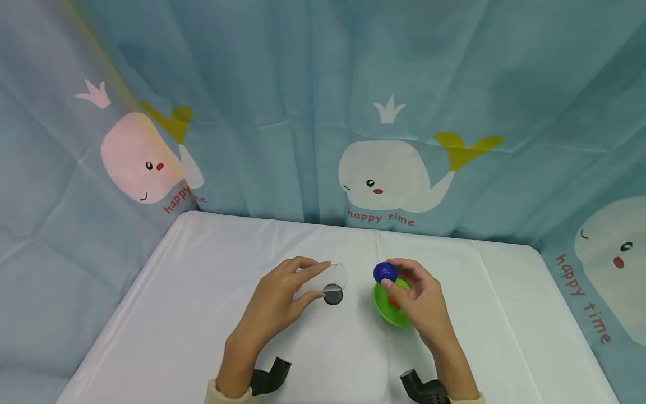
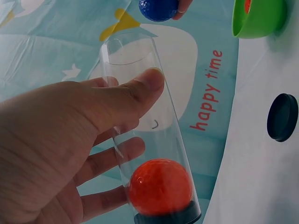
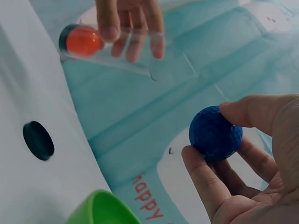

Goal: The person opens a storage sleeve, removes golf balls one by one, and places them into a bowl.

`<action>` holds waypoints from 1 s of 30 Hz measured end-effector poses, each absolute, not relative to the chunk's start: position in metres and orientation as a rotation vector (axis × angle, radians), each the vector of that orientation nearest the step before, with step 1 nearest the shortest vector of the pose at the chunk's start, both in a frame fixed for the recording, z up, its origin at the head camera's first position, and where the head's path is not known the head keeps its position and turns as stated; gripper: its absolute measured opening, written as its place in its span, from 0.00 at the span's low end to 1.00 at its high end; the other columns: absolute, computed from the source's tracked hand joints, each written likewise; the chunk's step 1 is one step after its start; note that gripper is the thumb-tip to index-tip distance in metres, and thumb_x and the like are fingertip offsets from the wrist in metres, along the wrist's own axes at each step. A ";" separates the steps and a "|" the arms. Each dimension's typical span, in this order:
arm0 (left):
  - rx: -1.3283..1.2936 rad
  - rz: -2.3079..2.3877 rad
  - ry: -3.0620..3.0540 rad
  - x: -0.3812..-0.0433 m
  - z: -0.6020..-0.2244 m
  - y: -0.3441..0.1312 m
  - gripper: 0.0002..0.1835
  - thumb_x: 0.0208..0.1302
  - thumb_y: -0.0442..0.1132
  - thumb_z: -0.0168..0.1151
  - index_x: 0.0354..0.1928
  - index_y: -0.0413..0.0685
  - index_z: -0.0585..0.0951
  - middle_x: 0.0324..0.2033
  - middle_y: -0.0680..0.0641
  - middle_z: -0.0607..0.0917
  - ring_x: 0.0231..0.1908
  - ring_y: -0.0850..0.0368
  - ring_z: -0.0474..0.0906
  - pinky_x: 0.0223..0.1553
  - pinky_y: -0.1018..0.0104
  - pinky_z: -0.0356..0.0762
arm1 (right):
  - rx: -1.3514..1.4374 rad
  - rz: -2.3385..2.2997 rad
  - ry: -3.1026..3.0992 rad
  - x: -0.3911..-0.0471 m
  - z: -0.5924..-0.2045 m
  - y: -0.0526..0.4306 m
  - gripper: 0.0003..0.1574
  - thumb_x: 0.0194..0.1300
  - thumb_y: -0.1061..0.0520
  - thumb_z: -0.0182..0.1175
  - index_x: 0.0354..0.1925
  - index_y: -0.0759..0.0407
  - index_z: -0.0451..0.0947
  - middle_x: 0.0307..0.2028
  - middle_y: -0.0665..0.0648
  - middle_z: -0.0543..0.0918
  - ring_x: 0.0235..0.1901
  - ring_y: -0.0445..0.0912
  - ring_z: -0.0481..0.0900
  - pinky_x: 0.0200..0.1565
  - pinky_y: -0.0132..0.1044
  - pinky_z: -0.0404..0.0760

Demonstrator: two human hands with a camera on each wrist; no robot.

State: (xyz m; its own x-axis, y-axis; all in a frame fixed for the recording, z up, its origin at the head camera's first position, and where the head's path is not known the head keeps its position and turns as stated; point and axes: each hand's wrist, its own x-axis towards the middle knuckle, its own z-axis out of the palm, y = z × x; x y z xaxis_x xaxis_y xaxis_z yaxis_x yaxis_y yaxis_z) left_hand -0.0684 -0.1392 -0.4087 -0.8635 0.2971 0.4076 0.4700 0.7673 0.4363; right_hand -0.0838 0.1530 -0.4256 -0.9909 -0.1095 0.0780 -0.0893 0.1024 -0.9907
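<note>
My left hand [image 1: 282, 289] grips a clear plastic tube [image 2: 154, 112] that tilts with its open mouth toward the right hand. An orange ball [image 2: 161, 187] rests at the tube's bottom, against a dark end cap [image 2: 168, 215]. Between thumb and fingers, my right hand [image 1: 421, 294] pinches a blue dimpled golf ball [image 3: 216, 133]. The ball is held apart from the tube's mouth, above a green bowl [image 1: 387, 315]. Inside that bowl an orange ball [image 1: 393, 302] shows, partly hidden by the right hand.
A loose black round cap [image 1: 332, 295] lies on the white tabletop [image 1: 212, 247] below the tube. Behind the table hangs a blue curtain [image 1: 282, 163] printed with whales. A black camera mount sits on each wrist.
</note>
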 end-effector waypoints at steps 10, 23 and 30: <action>-0.596 -0.794 -2.635 -0.068 -0.413 -0.142 0.35 0.56 0.44 0.83 0.67 0.72 0.82 0.53 0.60 0.87 0.51 0.62 0.84 0.42 0.64 0.84 | -0.287 -2.057 2.383 -0.083 -0.428 0.177 0.26 0.70 0.66 0.68 0.64 0.66 0.76 0.58 0.52 0.83 0.54 0.39 0.87 0.55 0.27 0.86; -0.589 -0.869 -2.665 -0.069 -0.413 -0.140 0.34 0.58 0.45 0.82 0.67 0.71 0.83 0.53 0.58 0.87 0.38 0.63 0.79 0.37 0.70 0.78 | -0.331 -1.989 2.436 -0.083 -0.428 0.191 0.26 0.69 0.67 0.69 0.63 0.67 0.76 0.57 0.56 0.82 0.48 0.40 0.91 0.53 0.26 0.86; -0.588 -0.879 -2.668 -0.069 -0.414 -0.138 0.34 0.57 0.45 0.82 0.67 0.70 0.83 0.54 0.60 0.87 0.41 0.64 0.81 0.38 0.70 0.81 | -0.364 -1.942 2.494 -0.086 -0.430 0.189 0.27 0.69 0.65 0.70 0.63 0.64 0.77 0.60 0.58 0.80 0.55 0.34 0.86 0.55 0.25 0.85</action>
